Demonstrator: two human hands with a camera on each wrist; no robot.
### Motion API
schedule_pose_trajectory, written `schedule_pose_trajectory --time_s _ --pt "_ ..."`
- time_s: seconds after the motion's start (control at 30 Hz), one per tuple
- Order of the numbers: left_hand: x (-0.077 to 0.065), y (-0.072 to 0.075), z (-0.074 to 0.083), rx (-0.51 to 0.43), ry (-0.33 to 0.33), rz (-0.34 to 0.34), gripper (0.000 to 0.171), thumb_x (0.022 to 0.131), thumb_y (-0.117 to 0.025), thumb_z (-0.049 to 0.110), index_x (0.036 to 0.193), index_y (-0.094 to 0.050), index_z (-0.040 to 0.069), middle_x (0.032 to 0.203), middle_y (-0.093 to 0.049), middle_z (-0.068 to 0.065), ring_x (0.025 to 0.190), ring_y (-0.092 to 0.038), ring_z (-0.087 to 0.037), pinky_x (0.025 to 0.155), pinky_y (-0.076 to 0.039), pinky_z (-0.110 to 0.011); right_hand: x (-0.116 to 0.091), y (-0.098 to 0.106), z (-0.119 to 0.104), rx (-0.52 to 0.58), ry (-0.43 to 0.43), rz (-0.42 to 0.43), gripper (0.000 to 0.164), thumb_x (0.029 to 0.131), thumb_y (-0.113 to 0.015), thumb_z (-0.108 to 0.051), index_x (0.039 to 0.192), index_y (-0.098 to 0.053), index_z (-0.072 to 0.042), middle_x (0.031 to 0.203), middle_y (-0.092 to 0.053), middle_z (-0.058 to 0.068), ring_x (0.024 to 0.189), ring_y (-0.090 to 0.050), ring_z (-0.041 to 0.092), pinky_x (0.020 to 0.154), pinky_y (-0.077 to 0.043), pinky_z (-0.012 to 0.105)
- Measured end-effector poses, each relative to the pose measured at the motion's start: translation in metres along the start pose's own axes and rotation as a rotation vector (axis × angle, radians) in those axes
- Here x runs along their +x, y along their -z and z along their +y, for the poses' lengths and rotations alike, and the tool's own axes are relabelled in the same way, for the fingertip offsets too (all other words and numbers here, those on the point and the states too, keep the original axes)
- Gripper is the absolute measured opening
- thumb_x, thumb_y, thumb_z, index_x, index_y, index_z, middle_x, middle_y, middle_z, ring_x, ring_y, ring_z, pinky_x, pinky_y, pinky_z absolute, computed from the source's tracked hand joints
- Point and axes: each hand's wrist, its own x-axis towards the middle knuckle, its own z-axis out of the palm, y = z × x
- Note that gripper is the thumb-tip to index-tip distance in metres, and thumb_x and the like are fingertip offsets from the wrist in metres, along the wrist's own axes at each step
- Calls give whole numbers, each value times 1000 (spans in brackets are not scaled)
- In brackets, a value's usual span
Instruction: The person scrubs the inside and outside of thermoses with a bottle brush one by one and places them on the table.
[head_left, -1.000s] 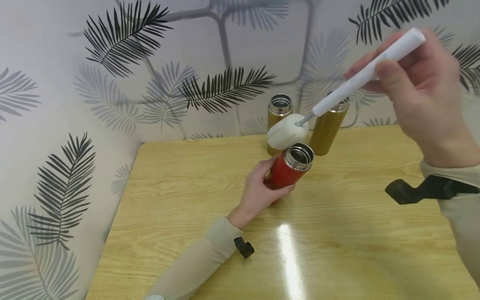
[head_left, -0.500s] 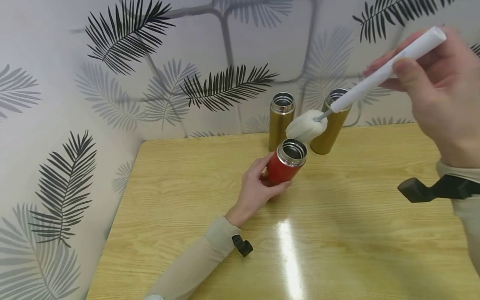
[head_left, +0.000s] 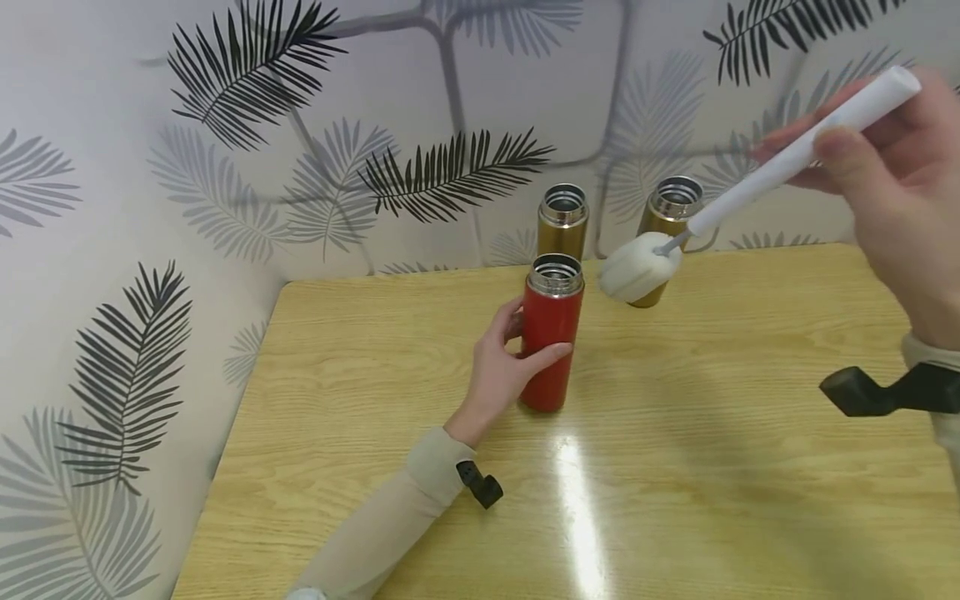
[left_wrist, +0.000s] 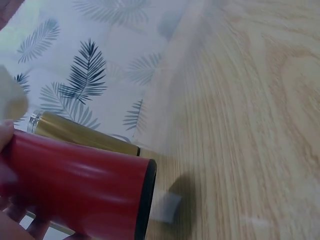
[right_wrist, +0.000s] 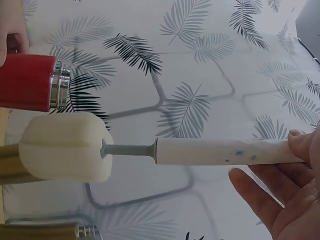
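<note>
My left hand (head_left: 498, 362) grips a red thermos bottle (head_left: 551, 333) round its body. The bottle stands nearly upright, its steel mouth uncovered at the top. In the left wrist view its dark base (left_wrist: 146, 197) is close over the wood, with a shadow beside it. Up at the right, my right hand (head_left: 900, 183) holds a bottle brush by its white handle (head_left: 802, 158), thumb on the near side. The brush's cream sponge head (head_left: 639, 268) points down-left, outside the bottle and right of its mouth. The right wrist view shows the sponge (right_wrist: 65, 146) beside the steel neck (right_wrist: 61, 85).
Two uncapped gold bottles stand at the back by the leaf-patterned wall (head_left: 420, 100). The left gold bottle (head_left: 562, 237) is partly hidden behind the red one; the sponge overlaps the right gold bottle (head_left: 660, 223). Beneath is a light wooden table (head_left: 360, 350) with a bright reflection.
The red bottle has gone from leaning right to nearly upright and shifted left with my left hand. My right hand has drawn the brush rightward, away from the bottle's mouth.
</note>
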Motion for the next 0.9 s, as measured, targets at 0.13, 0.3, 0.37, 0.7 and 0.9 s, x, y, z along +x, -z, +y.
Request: schedule_pose_trajectory --time_s 0.13,0.3,0.37,0.7,0.9 --pt "1 2 -1 -53 86 -9 66 88 -85 35 144 -51 25 132 -68 4 121 -60 -19 104 -51 -45 -5 9 3 -98 -50 46 22 106 -56 -5 127 -59 1 115 -74 9 105 -68 18 94 -47 18" --pt "3 5 -2 -125 147 -40 63 92 -82 36 146 -51 26 132 -68 2 121 -61 -20 105 -52 -45 -12 20 17 81 56 88 16 104 -57 2 118 -60 8 109 -74 18 96 -68 24 76 -52 21" --pt "3 6 -1 -142 155 -50 63 93 -80 35 148 -50 25 133 -67 0 121 -62 -21 104 -53 -45 -15 21 22 181 103 74 16 103 -57 3 117 -57 12 108 -73 21 97 -68 27 73 -53 21" --pt "3 7 3 -172 164 -79 59 97 -77 30 149 -51 20 132 -68 -5 116 -63 -23 100 -56 -42 -34 3 35 631 102 46 27 94 -68 8 108 -49 21 105 -72 32 96 -69 34 75 -59 31" --pt "5 8 4 -186 169 -82 59 98 -75 29 150 -50 19 132 -67 -6 115 -64 -23 100 -56 -41 -40 -4 44 805 126 50 27 92 -66 16 105 -44 24 103 -69 38 99 -70 41 77 -61 39"
